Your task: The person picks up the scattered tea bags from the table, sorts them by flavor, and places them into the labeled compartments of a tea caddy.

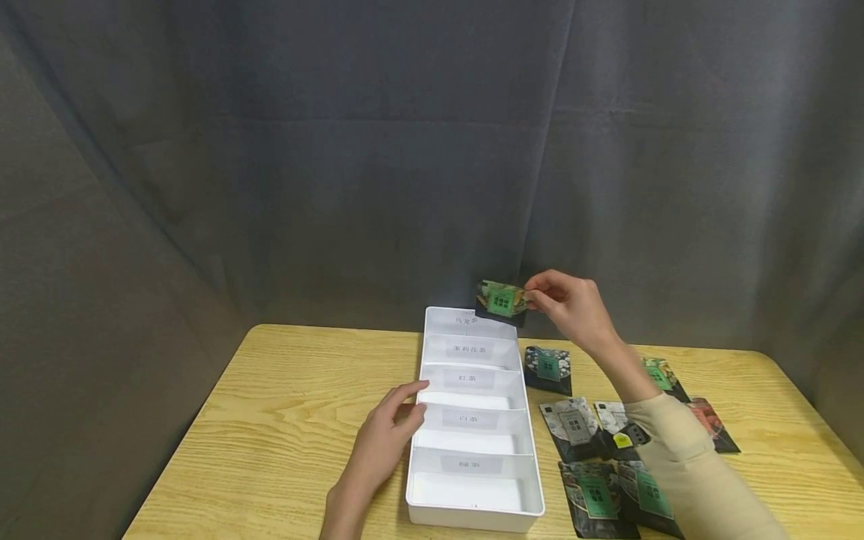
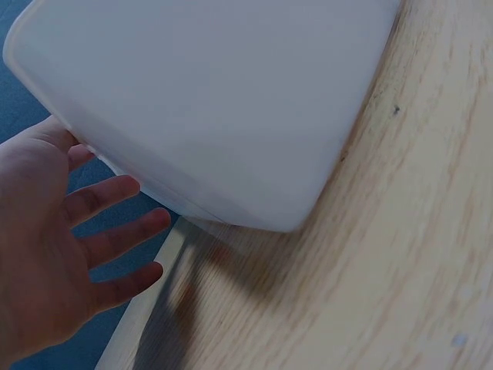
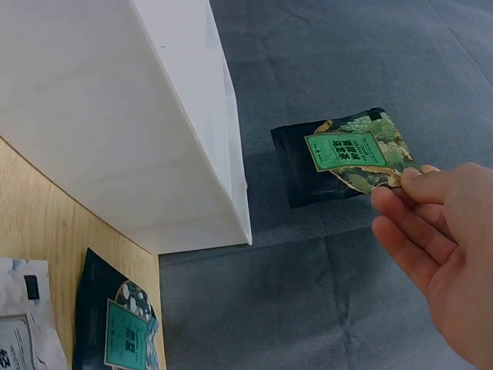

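Observation:
A dark tea sachet with a green label [image 1: 498, 301] is pinched by its edge between thumb and fingers of my right hand [image 1: 574, 311]. It is held up over the far end of a white divided box [image 1: 475, 520], whose compartments carry paper labels. In the right wrist view the same sachet [image 3: 339, 158] shows its printed front beside the box wall [image 3: 154, 193]. My left hand [image 1: 381, 435] is at the box's left side, fingers near the rim; the left wrist view shows those fingers [image 2: 115, 196] relaxed and spread along the outer wall [image 2: 216, 108].
Right of the box lie several tea sachets: a teal-labelled one [image 1: 548, 367], a white-and-black one [image 1: 570, 427], a green-labelled one [image 1: 597, 495] and a red one [image 1: 715, 427]. My right forearm partly covers some. The wooden table [image 1: 283, 405] ends at a dark curtain [image 1: 378, 187].

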Available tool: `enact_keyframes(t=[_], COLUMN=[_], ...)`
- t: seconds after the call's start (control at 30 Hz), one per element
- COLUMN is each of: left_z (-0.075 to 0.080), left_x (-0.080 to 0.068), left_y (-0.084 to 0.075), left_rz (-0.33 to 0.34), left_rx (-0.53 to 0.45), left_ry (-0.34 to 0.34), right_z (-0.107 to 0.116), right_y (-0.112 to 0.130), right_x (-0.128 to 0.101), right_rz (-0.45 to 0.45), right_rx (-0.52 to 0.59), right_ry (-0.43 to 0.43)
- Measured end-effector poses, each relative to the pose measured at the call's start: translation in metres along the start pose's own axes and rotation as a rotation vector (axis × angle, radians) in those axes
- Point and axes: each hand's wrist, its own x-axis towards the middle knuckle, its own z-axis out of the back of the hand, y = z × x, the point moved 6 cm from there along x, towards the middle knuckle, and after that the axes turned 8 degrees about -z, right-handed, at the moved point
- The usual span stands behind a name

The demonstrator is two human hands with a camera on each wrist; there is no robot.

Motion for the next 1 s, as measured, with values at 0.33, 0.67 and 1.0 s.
enact_keyframes(t=[0.33,0.67,1.0], left_z=[0.001,0.0,0.0], left_x=[-0.001,-0.003,-0.001], left_y=[0.0,0.0,-0.001], left_rz=[-0.001,0.008,0.001], left_rx=[0.013,-0.002,0.012], left_ry=[0.002,0.001,0.003], right_z=[-0.017,-0.034,-0.042], right_y=[0.003,-0.009,-0.016], right_x=[0.002,-0.003,-0.009], right_rz=[-0.014,-0.057,-0.063], right_rx=[-0.017,-0.038,-0.044], right_ry=[0.037,0.111,0.133])
